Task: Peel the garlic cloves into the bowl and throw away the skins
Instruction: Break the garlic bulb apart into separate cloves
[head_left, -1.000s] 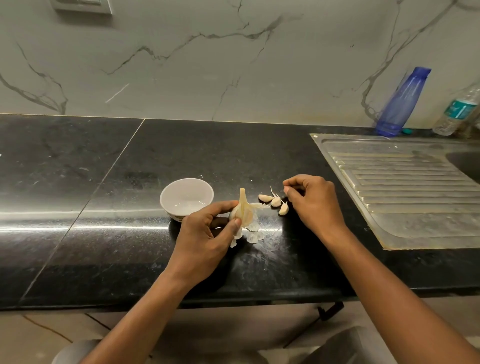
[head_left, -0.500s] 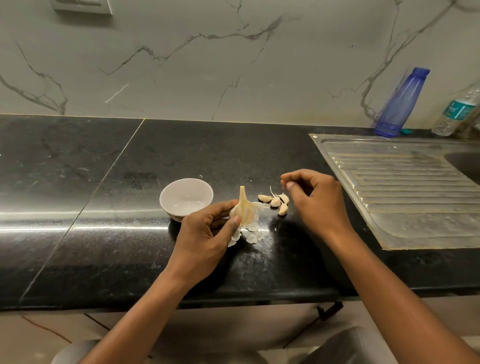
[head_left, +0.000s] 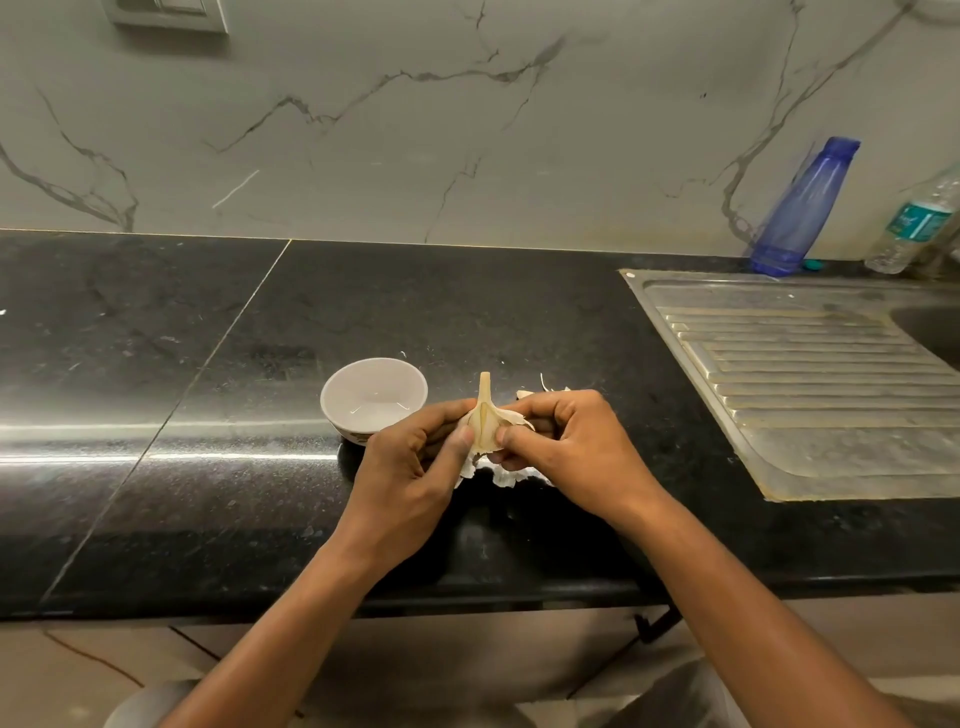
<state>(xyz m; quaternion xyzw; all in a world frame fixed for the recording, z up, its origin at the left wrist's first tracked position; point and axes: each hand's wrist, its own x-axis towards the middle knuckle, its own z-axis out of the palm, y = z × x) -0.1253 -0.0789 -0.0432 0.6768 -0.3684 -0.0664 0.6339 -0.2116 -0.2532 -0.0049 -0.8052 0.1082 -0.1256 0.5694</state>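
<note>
Front edge of desk (head_left: 208, 467), mid-span: left hand (head_left: 410, 467) and right hand (head_left: 571, 447) both pinch the garlic bulb (head_left: 485, 426) between thumbs and fingers, stem upright. Torn skins (head_left: 504, 477) lie beneath it. White bowl (head_left: 374, 397) stands just beyond the left hand. Drainboard (head_left: 810, 374) toward the right edge. Blue bottle (head_left: 802, 208) and clear bottle (head_left: 919, 223) stand in the far right corner.

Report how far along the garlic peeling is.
Done: some outer skin is off; skin scraps lie on the counter under the hands. In hand: left hand and right hand both grip the garlic bulb. To do: the bowl looks empty, so peeling and binning remain.
</note>
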